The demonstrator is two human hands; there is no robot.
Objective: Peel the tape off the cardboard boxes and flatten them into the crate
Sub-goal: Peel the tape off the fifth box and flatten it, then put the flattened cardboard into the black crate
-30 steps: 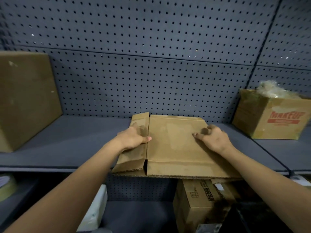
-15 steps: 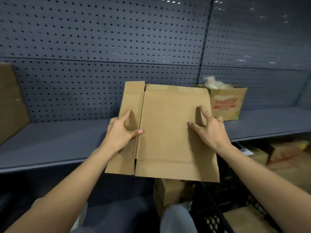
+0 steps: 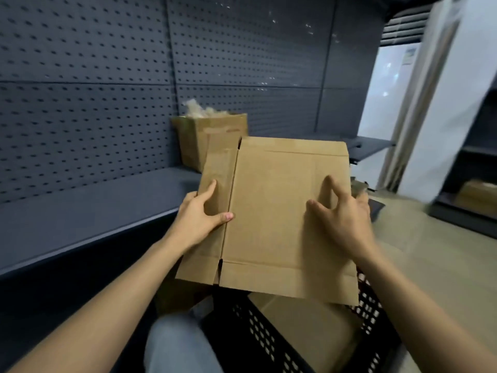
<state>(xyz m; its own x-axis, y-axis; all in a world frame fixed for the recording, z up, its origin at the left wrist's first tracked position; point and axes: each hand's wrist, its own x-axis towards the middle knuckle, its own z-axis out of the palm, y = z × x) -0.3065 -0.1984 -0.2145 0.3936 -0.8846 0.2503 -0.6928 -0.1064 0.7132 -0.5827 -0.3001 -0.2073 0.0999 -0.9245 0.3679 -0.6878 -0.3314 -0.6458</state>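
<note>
A flattened brown cardboard box (image 3: 271,219) hangs in the air between my hands, tilted toward me. My left hand (image 3: 200,216) grips its left edge, thumb on top and fingers wrapped behind. My right hand (image 3: 340,215) holds its right side, thumb and forefinger spread on the face, the other fingers hidden behind the edge. Directly below the box is a black perforated crate (image 3: 258,335) with flat cardboard (image 3: 309,327) lying inside it.
A dark shelf (image 3: 88,211) with a pegboard back runs along the left. An open cardboard box (image 3: 207,135) with pale stuffing stands on it. My knee in jeans (image 3: 177,345) is beside the crate. Pale floor and another shelf unit (image 3: 468,205) lie at the right.
The flattened box has been lifted off the shelf and carried right, now over the crate. My view has swung right with it. Both hands keep their hold.
</note>
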